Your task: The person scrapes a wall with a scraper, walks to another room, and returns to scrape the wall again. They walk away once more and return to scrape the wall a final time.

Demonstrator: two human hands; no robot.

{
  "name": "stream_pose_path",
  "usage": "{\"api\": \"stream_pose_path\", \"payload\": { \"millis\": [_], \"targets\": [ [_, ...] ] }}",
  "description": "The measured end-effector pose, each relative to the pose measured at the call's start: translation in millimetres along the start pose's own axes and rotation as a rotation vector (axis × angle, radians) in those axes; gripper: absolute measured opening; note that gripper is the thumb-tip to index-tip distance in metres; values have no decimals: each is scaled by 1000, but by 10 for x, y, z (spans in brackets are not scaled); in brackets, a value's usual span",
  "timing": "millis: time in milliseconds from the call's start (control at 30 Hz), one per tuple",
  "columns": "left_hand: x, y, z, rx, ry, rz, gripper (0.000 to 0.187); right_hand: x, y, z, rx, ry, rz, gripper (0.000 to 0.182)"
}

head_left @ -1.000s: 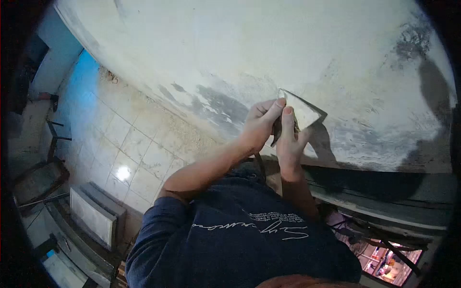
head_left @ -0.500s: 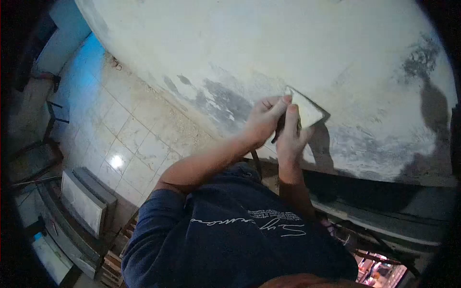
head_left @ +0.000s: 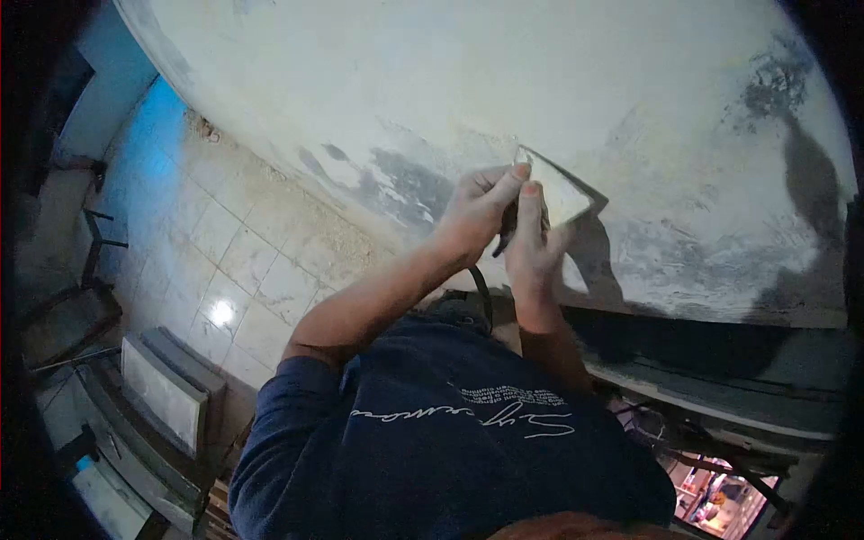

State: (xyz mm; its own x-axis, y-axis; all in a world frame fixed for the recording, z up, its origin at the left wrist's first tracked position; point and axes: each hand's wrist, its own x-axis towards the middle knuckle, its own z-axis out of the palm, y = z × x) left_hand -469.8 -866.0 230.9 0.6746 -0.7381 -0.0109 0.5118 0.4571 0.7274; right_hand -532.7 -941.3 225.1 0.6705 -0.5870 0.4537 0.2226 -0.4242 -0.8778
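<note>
My left hand (head_left: 475, 209) and my right hand (head_left: 535, 247) are close together, both closed around a plastering trowel (head_left: 562, 196). Its flat, roughly rectangular blade is pale and smeared with whitish material, and a dark handle shows partly between my palms. Both thumbs press on the blade's near side, their tips almost side by side. Close behind the blade is the off-white wall (head_left: 450, 72), on which the trowel casts a shadow. Whitish dust coats my fingers. To the left of my hands, a dark grey patch (head_left: 409, 175) marks the wall.
Dusty floor tiles (head_left: 247, 261) run along the wall's foot at left, with crumbs at the edge. Framed panels (head_left: 162, 396) lean at lower left, near a chair-like frame (head_left: 99, 243). A dark ledge (head_left: 684, 355) lies below the wall at right, above a brightly lit opening (head_left: 720, 499).
The whole view has shifted slightly, so wall, hands and trowel sit a little further left and higher. Both hands keep the same grip on the trowel.
</note>
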Motion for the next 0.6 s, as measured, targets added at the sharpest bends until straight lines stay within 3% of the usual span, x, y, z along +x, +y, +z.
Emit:
{"api": "stream_pose_path", "payload": {
  "millis": [67, 133, 200, 267, 333, 400, 467, 567, 600],
  "targets": [
    [-31, -100, 15, 71, -49, -72, 37, -107, 93, -143, 102, -1, 61, 23],
    [69, -253, -32, 67, -64, -43, 37, -95, -16, -218, 190, -15, 366, 23],
    [68, -135, -5, 64, -49, 28, 37, 6, 3, -132, 190, -11, 196, 20],
    [38, -51, 29, 35, -44, 5, 37, 67, 89, -89, 48, 22, 12, 28],
    [35, -29, 26, 39, -45, -33, 41, 11, 33, -177, -37, -38, 69, 25],
    [79, -203, -69, 49, -96, 1, 43, -25, -108, -193, 120, -33, 237, 23],
    [77, -210, -49, 21, -109, -80, 40, 39, -48, -141, 94, -29, 171, 23],
    [94, -49, -86, 24, -65, -42, 39, 135, -92, -5, 39, -33, 195, 24],
    [88, 0, -67, -16, -48, -26, 39, 129, -89, 15, -14, -4, 81, 25]
  ]
}}
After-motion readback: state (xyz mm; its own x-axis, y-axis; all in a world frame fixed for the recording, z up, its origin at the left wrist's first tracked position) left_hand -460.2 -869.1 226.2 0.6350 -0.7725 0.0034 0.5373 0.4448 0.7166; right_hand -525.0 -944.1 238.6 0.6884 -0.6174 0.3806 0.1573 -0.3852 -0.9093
